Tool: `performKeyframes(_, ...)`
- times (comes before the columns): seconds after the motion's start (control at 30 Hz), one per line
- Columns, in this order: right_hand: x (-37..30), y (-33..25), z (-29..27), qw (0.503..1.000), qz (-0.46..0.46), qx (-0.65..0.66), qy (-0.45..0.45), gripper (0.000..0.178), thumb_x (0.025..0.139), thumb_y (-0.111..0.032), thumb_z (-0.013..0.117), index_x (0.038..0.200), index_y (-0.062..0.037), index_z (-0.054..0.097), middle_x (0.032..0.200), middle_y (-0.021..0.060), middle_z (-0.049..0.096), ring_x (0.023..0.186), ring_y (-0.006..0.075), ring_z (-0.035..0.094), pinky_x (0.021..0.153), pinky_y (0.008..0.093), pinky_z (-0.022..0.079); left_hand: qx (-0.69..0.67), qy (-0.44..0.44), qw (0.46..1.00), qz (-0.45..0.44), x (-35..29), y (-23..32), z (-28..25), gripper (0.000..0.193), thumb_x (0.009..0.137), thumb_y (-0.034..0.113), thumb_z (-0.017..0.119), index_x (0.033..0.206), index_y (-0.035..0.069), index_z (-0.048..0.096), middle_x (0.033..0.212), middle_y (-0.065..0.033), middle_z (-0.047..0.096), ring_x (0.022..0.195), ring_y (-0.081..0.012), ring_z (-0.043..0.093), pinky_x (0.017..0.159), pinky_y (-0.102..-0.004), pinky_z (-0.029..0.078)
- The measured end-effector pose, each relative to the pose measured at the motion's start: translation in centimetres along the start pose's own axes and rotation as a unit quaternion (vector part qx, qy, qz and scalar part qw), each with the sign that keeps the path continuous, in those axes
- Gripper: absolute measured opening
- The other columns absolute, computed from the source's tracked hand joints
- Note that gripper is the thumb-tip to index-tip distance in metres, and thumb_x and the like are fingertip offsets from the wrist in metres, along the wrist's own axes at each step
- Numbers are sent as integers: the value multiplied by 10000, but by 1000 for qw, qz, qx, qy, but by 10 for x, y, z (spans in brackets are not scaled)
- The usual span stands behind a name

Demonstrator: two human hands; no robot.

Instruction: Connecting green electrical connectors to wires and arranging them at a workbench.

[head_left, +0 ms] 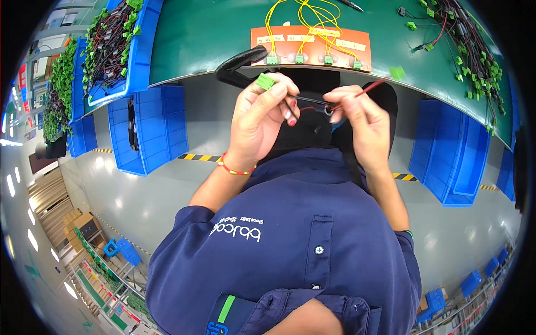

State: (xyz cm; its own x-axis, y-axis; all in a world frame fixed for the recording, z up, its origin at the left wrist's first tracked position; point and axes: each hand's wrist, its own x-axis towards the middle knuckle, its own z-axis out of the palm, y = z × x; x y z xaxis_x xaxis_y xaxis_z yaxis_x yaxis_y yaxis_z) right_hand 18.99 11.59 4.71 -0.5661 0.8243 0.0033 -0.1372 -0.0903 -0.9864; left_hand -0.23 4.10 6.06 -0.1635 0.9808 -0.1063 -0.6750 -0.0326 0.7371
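Observation:
My left hand [258, 111] pinches a green terminal plug [265, 82] between thumb and fingers. From it a thin black and red wire cable [306, 100] stretches across to my right hand [363, 120], whose fingers are closed on the wires. Beside the right fingertips hangs a small dark ring-shaped part [324, 109] with the wires at it; whether they pass through it, I cannot tell. A red wire [371, 87] runs up from the right hand toward a second green plug [397, 72], blurred by motion, near the bench edge.
Ahead on the green bench [195, 39], an orange board [310, 42] carries yellow wires and green connectors. A black bent handle [240, 66] juts over the edge. Cable harnesses pile at right [474, 56] and in a blue bin [137, 61] at left. Blue bins [452, 151] stand below.

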Motion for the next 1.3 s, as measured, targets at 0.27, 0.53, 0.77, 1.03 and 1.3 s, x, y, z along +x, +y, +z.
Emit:
performKeyframes(0.27,6,-4,-26,920,49,379,85,318,1028,-179,502,1197,66,613,968,91,665,772,119,598,760,282,508,-218,-203,953,-56,-10,-2,-19,296,956,169,558,1196,-3,574,841,-89,602,913,-209,604,869,-386,503)
performKeyframes(0.53,26,2,8,978,118,117,-130,263,1002,-152,560,1128,45,679,876,63,671,728,95,613,701,239,497,78,45,994,-56,-1,-5,-34,273,1027,193,505,1167,-30,576,874,-119,687,707,-171,666,650,-269,535)
performKeyframes(0.77,30,6,19,979,96,137,-116,250,984,-137,591,1152,29,672,881,61,661,719,100,624,686,232,491,113,86,982,-120,16,-4,-37,247,963,216,609,859,5,684,561,-10,562,459,-68,517,416,-218,396)
performKeyframes(1.03,39,29,32,972,182,144,-17,252,987,-188,606,1053,44,680,793,65,651,604,80,588,612,217,480,133,87,981,-110,19,2,-43,245,977,178,584,865,-28,659,554,-7,509,459,-71,461,446,-218,417)
performKeyframes(1.3,36,20,31,949,130,273,-87,267,990,-139,578,1175,42,646,977,85,646,806,120,636,781,256,509,129,97,984,-80,15,-10,-39,264,993,236,587,882,10,666,567,5,533,491,-79,508,477,-223,423)
